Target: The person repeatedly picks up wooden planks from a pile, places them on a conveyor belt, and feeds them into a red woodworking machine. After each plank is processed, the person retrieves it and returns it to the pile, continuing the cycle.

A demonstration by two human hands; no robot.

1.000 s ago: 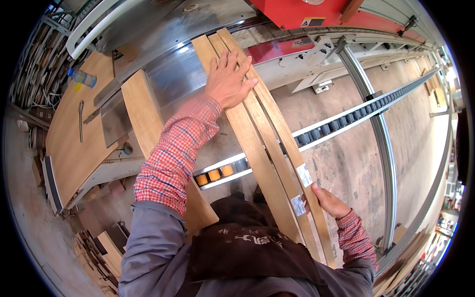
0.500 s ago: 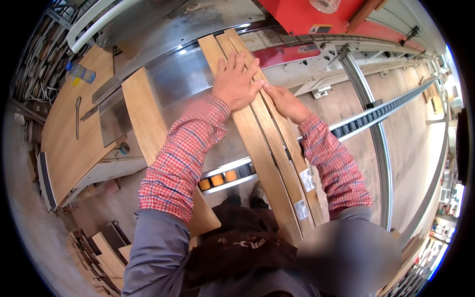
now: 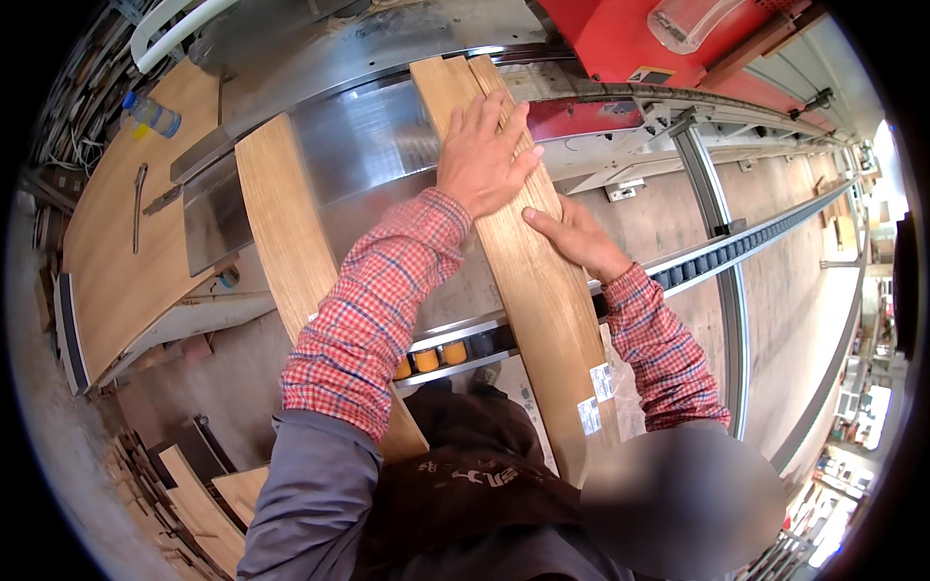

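Alignment is apparently in hand: the left hand is resting wide atop the wooden strips, which are overhanging the metal worktop's near edge; the right hand is gripping their right side (fingertips hidden). The next move is seemingly calling for even pressure.

Metal machine bed is supporting wooden planks, roller rail is passing beneath them, wood-topped table is carrying blue-capped plastic bottle, wrench-like tool
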